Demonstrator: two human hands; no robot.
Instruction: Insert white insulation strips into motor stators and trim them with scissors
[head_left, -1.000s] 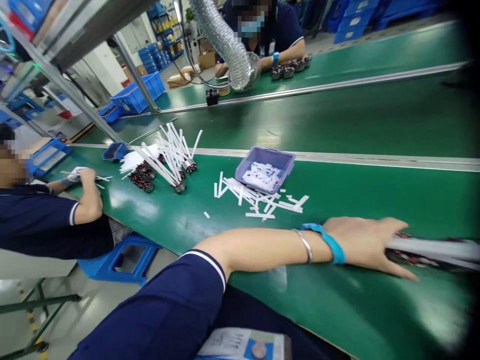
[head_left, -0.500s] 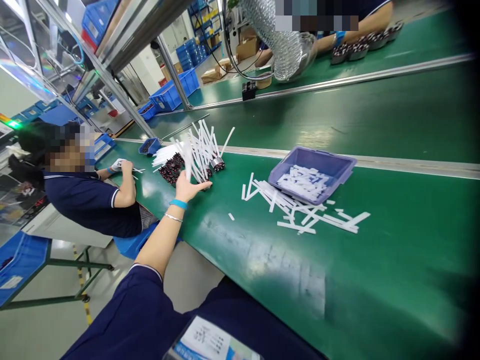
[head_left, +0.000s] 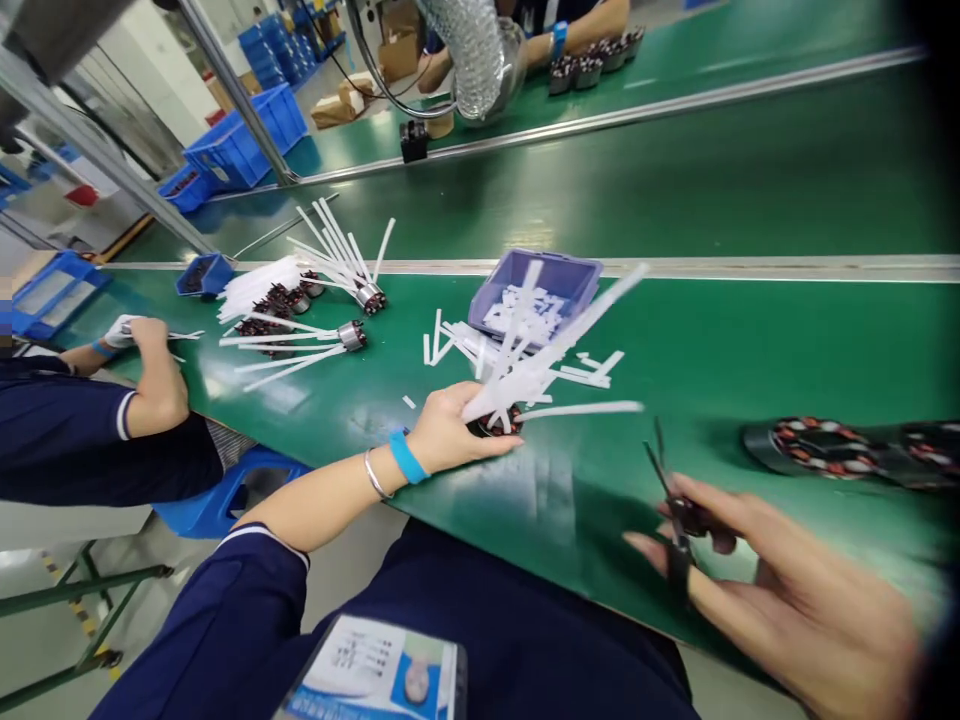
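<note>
My left hand, with a blue band and a silver bracelet at the wrist, is closed round a dark round part with long white strips fanning out of it. At the lower right, my right hand holds dark scissors, blades apart and pointing up and left. Behind my left hand stands a purple bin of short white pieces, with cut strips lying round it. Two metal-sided parts with white strips, an upright one and one on its side, sit left of the bin.
Dark ring-shaped parts with red and white segments stand at the right. Farther left are a small blue bin and a pile of dark parts. A person's hand works at the left edge; a foil duct hangs at the back.
The view has shifted right. My left hand has come from the pile at the left to the front of the purple bin with a stripped part. My right hand and the scissors have appeared.
</note>
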